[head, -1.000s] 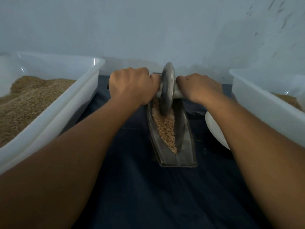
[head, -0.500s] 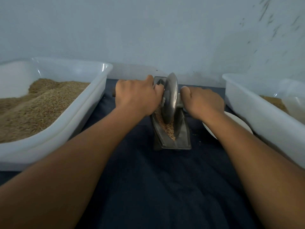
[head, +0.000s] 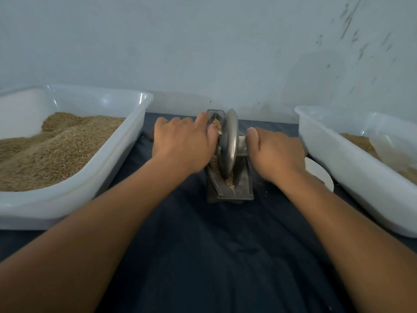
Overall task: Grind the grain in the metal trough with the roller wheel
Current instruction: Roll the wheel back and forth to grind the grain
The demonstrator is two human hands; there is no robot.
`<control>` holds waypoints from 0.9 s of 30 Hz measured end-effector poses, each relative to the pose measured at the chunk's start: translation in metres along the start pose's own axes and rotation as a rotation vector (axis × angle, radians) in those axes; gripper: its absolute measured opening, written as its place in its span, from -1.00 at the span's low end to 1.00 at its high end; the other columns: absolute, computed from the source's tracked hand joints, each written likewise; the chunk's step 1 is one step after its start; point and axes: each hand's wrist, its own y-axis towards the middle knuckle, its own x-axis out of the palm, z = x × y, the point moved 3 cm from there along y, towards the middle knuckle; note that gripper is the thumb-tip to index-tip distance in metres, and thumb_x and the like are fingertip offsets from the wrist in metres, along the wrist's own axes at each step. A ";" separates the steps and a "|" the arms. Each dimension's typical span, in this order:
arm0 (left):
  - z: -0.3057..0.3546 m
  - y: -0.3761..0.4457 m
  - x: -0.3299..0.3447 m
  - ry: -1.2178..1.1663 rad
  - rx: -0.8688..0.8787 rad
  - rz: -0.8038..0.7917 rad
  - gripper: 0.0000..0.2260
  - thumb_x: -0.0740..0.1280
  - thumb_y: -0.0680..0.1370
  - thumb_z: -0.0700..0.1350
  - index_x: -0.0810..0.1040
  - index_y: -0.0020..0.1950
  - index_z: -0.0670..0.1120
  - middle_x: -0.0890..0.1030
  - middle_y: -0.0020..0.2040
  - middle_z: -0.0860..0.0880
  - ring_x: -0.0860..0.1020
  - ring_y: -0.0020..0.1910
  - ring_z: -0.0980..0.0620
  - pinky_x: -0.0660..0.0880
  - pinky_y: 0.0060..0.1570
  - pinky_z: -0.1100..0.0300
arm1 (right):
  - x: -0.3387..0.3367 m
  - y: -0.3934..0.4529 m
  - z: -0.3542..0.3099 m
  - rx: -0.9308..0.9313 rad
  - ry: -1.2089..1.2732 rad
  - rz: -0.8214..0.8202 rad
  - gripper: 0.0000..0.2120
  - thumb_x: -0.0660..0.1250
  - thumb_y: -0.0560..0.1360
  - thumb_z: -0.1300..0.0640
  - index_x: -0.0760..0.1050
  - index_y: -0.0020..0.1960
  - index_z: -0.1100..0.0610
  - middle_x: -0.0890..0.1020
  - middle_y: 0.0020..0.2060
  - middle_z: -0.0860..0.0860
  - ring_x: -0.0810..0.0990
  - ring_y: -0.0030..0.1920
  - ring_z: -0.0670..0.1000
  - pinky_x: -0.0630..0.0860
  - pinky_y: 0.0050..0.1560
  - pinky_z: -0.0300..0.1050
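Observation:
A narrow metal trough (head: 242, 188) stands lengthwise on the dark cloth in the middle, with tan grain (head: 229, 182) in its groove. A grey metal roller wheel (head: 229, 143) stands upright in the trough near its front half. My left hand (head: 182, 143) grips the axle handle on the wheel's left side. My right hand (head: 277, 152) grips the pale handle (head: 242, 141) on the right, thumb pointing toward the wheel. More grain shows at the trough's far end behind the wheel.
A large white tub (head: 117, 159) heaped with grain fills the left side. Another white tub (head: 352, 172) with some grain and a clear scoop (head: 392, 141) sits at the right. A white dish (head: 320, 175) lies between my right wrist and that tub. A wall stands close behind.
The wheel has rolled from the trough's far end toward its near end, both hands travelling with it. The camera has drawn back and lifted, showing more of the tubs.

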 end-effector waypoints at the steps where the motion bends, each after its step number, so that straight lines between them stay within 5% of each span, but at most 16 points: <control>1: 0.000 -0.003 -0.001 -0.003 0.002 0.010 -0.60 -0.14 0.63 0.10 0.41 0.18 -0.03 0.56 -0.18 -0.07 0.46 -0.23 -0.11 0.38 -0.07 -0.05 | -0.001 -0.002 -0.001 -0.010 -0.012 0.020 -0.58 -0.18 0.66 -0.02 0.27 -0.27 0.01 0.40 -0.41 -0.04 0.31 -0.40 0.02 0.22 -0.23 -0.01; 12: -0.002 0.008 0.007 0.016 0.004 -0.006 -0.64 -0.11 0.65 0.09 0.41 0.13 -0.03 0.56 -0.23 -0.05 0.50 -0.25 -0.12 0.32 -0.10 -0.01 | 0.008 0.006 0.001 -0.001 0.001 0.022 -0.58 -0.15 0.66 -0.03 0.28 -0.28 0.01 0.39 -0.42 -0.06 0.26 -0.42 -0.04 0.16 -0.19 -0.01; 24: -0.014 0.034 0.033 0.037 -0.078 -0.011 -0.63 -0.08 0.63 0.12 0.43 0.14 -0.04 0.43 -0.39 -0.05 0.36 -0.45 -0.05 0.15 -0.38 0.12 | 0.026 0.044 0.004 0.058 -0.004 -0.042 -0.53 -0.09 0.64 -0.04 0.39 -0.34 0.05 0.43 -0.41 0.01 0.33 -0.40 0.02 0.12 -0.39 -0.10; 27: -0.019 0.045 0.039 0.009 -0.101 -0.061 -0.60 -0.09 0.61 0.15 0.43 0.18 -0.01 0.41 -0.32 -0.06 0.39 -0.36 -0.10 0.31 -0.29 0.06 | 0.031 0.055 0.005 0.089 0.021 -0.057 -0.54 -0.06 0.63 -0.07 0.41 -0.32 0.04 0.41 -0.40 -0.01 0.31 -0.40 -0.01 0.10 -0.39 -0.11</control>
